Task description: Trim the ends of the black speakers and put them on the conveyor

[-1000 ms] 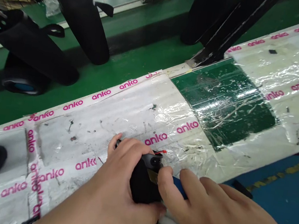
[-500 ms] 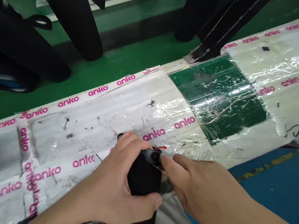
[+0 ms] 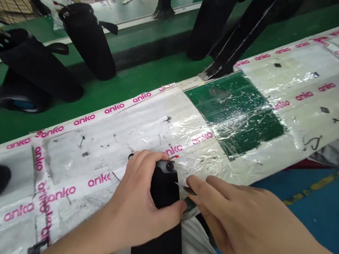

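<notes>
Left hand (image 3: 138, 205) wrapped round black tube (image 3: 158, 249), thumb on near side, just below grey end. Tube before me at near edge of bench (image 3: 125, 134). Right hand (image 3: 238, 218) pinched shut on blade (image 3: 187, 188), tip beside tube; contact unclear.

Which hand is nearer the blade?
Right. The right hand holds the blade beside the black tube. The left hand grips that tube, slightly apart from the blade.
</notes>
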`<control>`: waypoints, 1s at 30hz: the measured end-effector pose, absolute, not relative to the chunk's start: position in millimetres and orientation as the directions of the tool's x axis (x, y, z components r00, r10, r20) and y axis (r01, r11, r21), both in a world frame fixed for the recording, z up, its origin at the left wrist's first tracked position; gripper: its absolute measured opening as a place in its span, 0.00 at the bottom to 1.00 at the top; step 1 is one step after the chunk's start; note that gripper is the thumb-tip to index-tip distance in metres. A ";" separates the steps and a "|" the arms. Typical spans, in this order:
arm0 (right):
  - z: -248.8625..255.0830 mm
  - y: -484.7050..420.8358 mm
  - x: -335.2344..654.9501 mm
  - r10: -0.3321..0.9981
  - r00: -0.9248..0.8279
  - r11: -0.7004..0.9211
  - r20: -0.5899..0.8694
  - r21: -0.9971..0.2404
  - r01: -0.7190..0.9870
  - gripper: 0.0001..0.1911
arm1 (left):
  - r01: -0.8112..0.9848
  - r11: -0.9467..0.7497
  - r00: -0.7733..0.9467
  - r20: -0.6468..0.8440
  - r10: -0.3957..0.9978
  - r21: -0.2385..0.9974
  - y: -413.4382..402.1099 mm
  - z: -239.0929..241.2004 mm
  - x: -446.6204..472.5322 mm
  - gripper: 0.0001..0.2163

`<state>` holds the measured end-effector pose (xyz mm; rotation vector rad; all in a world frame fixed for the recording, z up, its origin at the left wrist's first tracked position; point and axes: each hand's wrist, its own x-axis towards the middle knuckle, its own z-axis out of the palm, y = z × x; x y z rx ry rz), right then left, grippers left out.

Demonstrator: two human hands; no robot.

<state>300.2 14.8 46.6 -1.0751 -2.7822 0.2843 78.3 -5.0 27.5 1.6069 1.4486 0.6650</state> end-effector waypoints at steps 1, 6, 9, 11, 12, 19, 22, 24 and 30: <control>44.8 11.6 296.5 0.676 -0.734 0.725 0.065 -0.233 0.648 0.22 | 0.529 0.036 0.177 -0.151 0.973 0.848 -6.5 29.5 80.7 0.30; 35.4 9.3 282.7 0.719 -0.695 0.683 0.002 -0.190 0.706 0.24 | 0.524 0.062 0.281 -0.241 0.929 0.849 -7.8 38.6 75.3 0.32; 32.9 11.3 279.5 0.729 -0.685 0.674 -0.002 -0.170 0.718 0.29 | 0.526 0.066 0.270 -0.240 0.932 0.848 -5.5 37.7 70.7 0.31; 32.5 12.1 278.2 0.732 -0.682 0.671 -0.006 -0.174 0.721 0.31 | 0.527 0.059 0.270 -0.233 0.934 0.848 -4.5 35.4 70.0 0.31; 32.5 12.4 277.8 0.733 -0.680 0.668 -0.011 -0.178 0.723 0.31 | 0.525 0.052 0.274 -0.227 0.935 0.849 -4.3 34.3 70.1 0.31; 32.8 10.3 276.4 0.750 -0.661 0.638 -0.032 -0.228 0.735 0.30 | 0.496 0.061 0.269 -0.220 0.938 0.866 -4.4 31.9 69.4 0.31; 33.2 8.3 274.9 0.757 -0.653 0.629 -0.036 -0.234 0.742 0.30 | 0.480 0.090 0.256 -0.237 0.937 0.873 -3.7 32.8 69.4 0.31; 33.8 7.6 274.0 0.762 -0.647 0.628 -0.032 -0.210 0.750 0.34 | 0.471 0.102 0.252 -0.244 0.936 0.876 -3.5 33.3 69.4 0.30; 37.4 8.1 273.0 0.765 -0.636 0.609 -0.098 -0.213 0.764 0.35 | 0.454 0.108 0.271 -0.252 0.929 0.884 -3.2 32.8 68.2 0.30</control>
